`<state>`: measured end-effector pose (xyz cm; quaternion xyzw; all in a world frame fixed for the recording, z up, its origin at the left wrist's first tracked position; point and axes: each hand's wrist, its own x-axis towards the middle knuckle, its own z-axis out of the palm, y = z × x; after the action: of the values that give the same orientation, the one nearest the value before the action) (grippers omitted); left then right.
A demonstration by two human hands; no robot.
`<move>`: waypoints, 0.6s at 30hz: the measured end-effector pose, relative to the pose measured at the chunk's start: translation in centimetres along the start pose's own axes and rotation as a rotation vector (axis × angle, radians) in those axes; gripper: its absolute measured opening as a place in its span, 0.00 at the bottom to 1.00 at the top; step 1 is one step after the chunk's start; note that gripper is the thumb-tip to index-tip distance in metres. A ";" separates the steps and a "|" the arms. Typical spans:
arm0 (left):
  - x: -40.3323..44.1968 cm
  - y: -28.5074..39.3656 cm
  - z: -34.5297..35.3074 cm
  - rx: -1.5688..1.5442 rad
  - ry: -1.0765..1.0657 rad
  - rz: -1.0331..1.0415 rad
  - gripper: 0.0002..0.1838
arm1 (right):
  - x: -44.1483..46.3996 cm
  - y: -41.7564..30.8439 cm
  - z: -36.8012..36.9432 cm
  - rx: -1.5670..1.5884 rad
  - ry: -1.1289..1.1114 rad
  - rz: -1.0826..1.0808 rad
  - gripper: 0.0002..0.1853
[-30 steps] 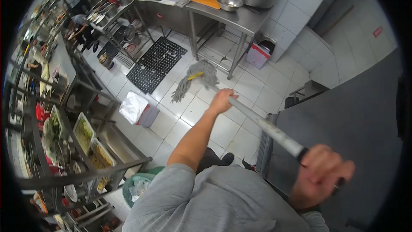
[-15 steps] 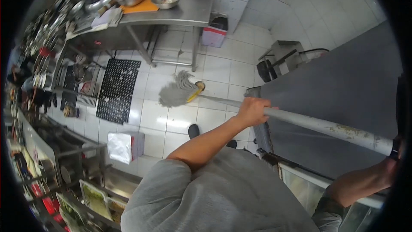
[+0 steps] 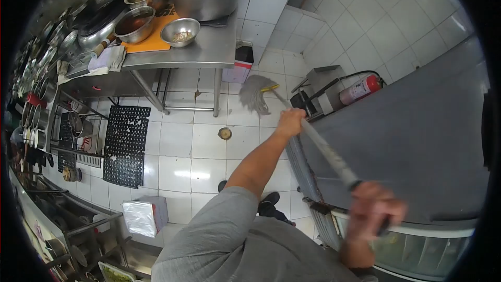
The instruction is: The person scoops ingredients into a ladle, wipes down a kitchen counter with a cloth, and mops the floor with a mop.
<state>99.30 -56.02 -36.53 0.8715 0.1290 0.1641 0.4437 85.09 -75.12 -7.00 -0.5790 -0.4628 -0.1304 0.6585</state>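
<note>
A mop with a grey string head (image 3: pixel 255 94) and a yellow clamp rests on the white tiled floor. Its long grey handle (image 3: pixel 330 154) slants down to the right across the view. My left hand (image 3: pixel 291 121) is wrapped round the handle nearer the mop head. Round the black upper end of the handle is my right hand (image 3: pixel 377 206), blurred by motion. A small round drain (image 3: pixel 225 133) shows in the floor to the left of my left hand.
A steel table (image 3: pixel 209 52) with bowls and a large pot stands ahead. Left are a black rubber mat (image 3: pixel 127 143) and a foil-topped box (image 3: pixel 143 216). At right, a fire extinguisher (image 3: pixel 360 90) stands behind a large grey surface (image 3: pixel 402 141). Steel shelving is lower left.
The mop head has moved right and away, off the drain, to beside the table's right end. Both hands still grip the handle; my right hand has come back inward. The view has turned.
</note>
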 end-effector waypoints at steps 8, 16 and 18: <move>0.3 -0.4 4.6 0.056 -0.051 0.098 0.20 | -4.5 6.7 -0.4 -0.143 0.006 -0.006 0.07; -4.5 9.3 3.7 -0.328 -0.143 0.421 0.14 | 3.9 -8.6 -13.4 -0.071 0.220 0.190 0.12; -5.7 6.5 5.4 -0.350 -0.152 0.470 0.13 | 5.0 -13.0 -16.0 0.019 0.225 0.284 0.14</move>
<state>96.76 -65.81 -35.19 0.7975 -0.1401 0.2162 0.5456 85.95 -91.25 6.71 -0.6140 -0.3009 -0.0957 0.7234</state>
